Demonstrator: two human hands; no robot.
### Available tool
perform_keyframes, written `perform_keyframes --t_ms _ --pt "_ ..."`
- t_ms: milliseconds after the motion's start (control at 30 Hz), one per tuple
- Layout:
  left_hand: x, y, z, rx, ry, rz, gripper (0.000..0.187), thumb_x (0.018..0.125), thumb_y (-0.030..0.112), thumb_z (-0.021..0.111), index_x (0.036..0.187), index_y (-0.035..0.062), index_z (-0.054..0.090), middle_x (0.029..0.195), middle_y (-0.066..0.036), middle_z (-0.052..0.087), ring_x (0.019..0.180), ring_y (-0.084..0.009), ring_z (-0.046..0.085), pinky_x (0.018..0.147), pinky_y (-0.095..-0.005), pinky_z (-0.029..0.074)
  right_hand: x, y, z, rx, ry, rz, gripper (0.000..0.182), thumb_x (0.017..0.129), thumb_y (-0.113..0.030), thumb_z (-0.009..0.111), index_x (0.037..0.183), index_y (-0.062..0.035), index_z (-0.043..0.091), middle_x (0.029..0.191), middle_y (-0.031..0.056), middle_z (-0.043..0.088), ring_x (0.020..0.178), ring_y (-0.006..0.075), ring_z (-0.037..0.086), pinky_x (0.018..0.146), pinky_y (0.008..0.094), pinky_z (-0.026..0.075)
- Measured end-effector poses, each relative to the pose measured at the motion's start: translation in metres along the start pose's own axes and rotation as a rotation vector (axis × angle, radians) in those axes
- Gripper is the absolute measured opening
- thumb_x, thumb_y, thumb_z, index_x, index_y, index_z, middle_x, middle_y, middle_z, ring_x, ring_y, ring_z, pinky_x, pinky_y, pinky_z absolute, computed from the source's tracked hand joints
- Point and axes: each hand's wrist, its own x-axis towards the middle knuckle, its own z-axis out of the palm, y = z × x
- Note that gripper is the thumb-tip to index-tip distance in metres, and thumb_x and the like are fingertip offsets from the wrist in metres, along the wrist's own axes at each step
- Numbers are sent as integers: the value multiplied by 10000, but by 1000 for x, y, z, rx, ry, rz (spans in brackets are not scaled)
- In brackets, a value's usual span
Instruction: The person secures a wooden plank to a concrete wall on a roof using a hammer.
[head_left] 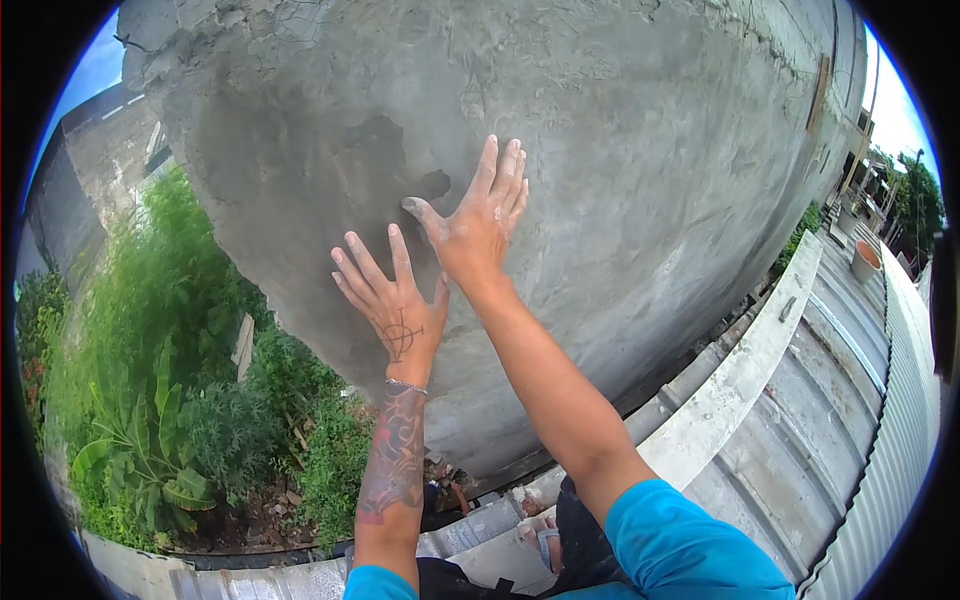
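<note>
Up against the broad grey wall (620, 220), both bare hands are raised side by side with their backs toward the viewer. The left hand (402, 312) has its fingers spread and its grip open, with nothing in it that I can see; a thin bracelet (407, 386) circles the wrist above a tattooed forearm. The right hand (478, 225) is a little higher, grip open too, thumb stretched out toward a small dark spot (432, 184) and its fingers dusted pale. I cannot tell whether the palms actually touch the wall. Around and left of them, a darker patch (270, 150) spreads over the rough surface. To the left, past the wall's broken edge, there are leafy plants (170, 290). Below, a foot (545, 545) in a sandal shows beside dark clothing, and a long pale board (730, 390) lies along the ribbed metal roof (800, 430). Farther off on the right sits a clay-coloured pot (866, 262).
</note>
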Motion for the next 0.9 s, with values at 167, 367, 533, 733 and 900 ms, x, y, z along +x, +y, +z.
perform_keyframes --t_ms 167,367,533,733,900 --pt "-2 1 7 98 -88 -23 927 736 414 722 1477 149 232 1525 -233 56 1403 -448 0 1100 -602 90 -4 11 -4 19 -104 74 1263 567 -472 846 1464 -8 89 1491 294 68 1409 426 23 1100 599 76" --pt "-5 2 19 148 -59 -36 945 748 478 703 1486 151 210 1527 -232 47 1403 -455 -9 1099 -603 79 -5 13 -3 66 -83 87 1226 586 -471 832 1466 -14 110 1491 292 76 1409 425 33 1099 599 58" --pt "-7 -4 25 155 -59 -16 1024 730 555 699 1499 160 151 1530 -229 11 1400 -455 -32 1104 -605 58 -32 55 14 -108 -3 86 998 781 -474 677 1474 -21 120 1522 242 75 1424 387 40 1109 595 55" --pt "-9 -6 23 157 -94 0 1062 715 560 708 1506 175 115 1532 -220 -17 1401 -448 -47 1110 -600 53 -47 132 9 -164 3 318 790 927 -420 473 1465 27 106 1543 190 77 1437 316 61 1130 533 65" --pt "-10 -6 22 148 -90 22 1044 725 533 709 1506 177 116 1533 -217 -15 1402 -447 -41 1110 -599 58 -3 184 -21 -15 37 478 751 956 -443 419 1459 35 131 1532 199 144 1429 305 125 1139 482 97"
